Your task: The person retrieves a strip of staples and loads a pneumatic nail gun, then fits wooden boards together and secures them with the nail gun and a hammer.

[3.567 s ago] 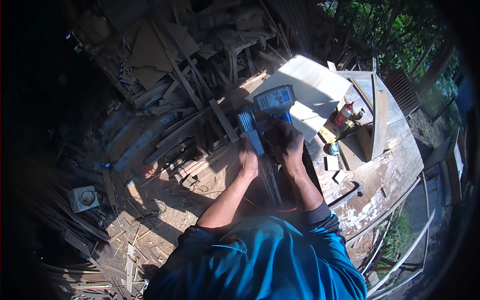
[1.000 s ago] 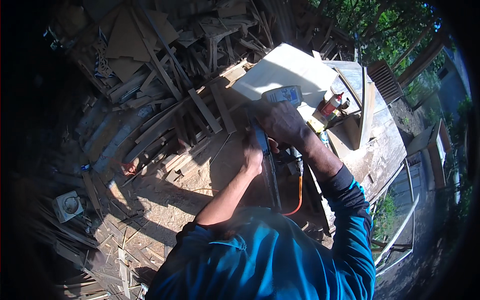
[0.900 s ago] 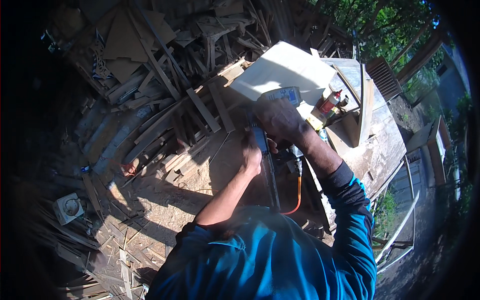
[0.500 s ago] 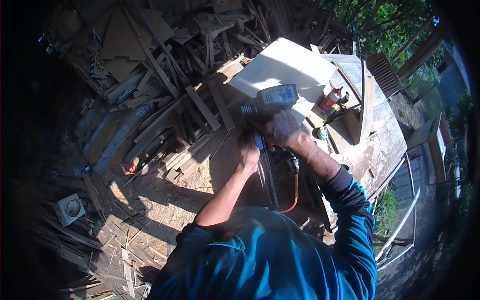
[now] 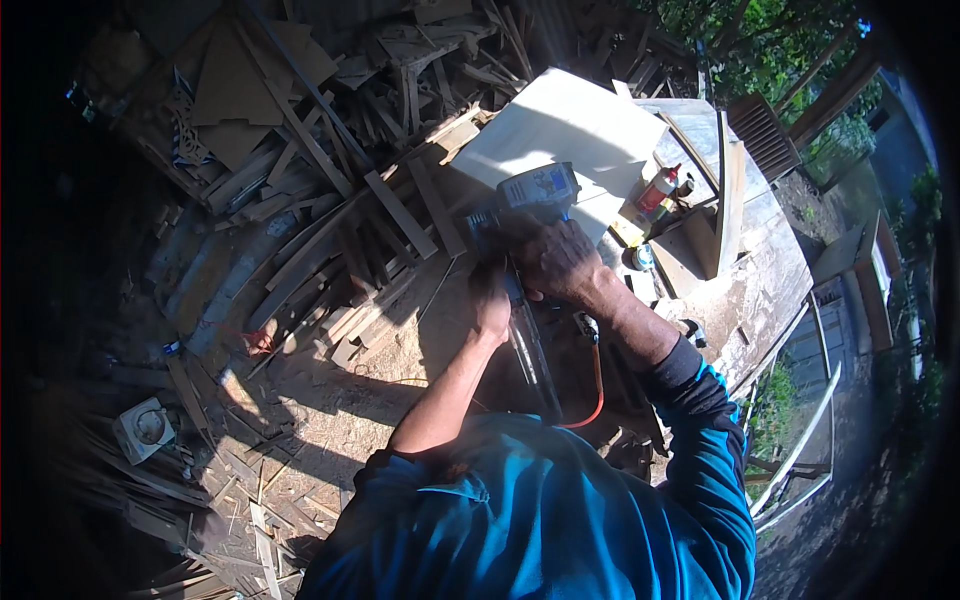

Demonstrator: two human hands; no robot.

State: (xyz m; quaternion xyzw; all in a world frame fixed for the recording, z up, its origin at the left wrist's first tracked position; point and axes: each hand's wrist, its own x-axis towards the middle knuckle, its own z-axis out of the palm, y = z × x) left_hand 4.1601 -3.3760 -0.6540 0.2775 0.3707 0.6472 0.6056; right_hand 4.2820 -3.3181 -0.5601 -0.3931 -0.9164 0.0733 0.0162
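Over the workbench I hold a nail gun (image 5: 540, 190) with a grey head and a long, slim magazine running back toward my body. My right hand (image 5: 560, 258) is closed around its handle. An orange air hose (image 5: 600, 380) joins it by a metal coupling and curves down to my waist. My left hand (image 5: 489, 300) is in shade beside the front of the nail gun, fingers drawn in. What those fingers grip is hidden. A large pale board (image 5: 570, 125) lies flat just beyond the tool.
At the right of the bench (image 5: 760, 300) stand a red-and-white bottle (image 5: 658, 187), a small blue-and-white can (image 5: 641, 257) and an upright wood strip (image 5: 731, 200). Wood offcuts (image 5: 400, 215) are heaped left and far. Sawdust (image 5: 330, 430) covers the ground, near a white box-like item (image 5: 145, 430).
The nail gun and both hands have shifted a little to the left, and the magazine slants more. The whole view has moved slightly.
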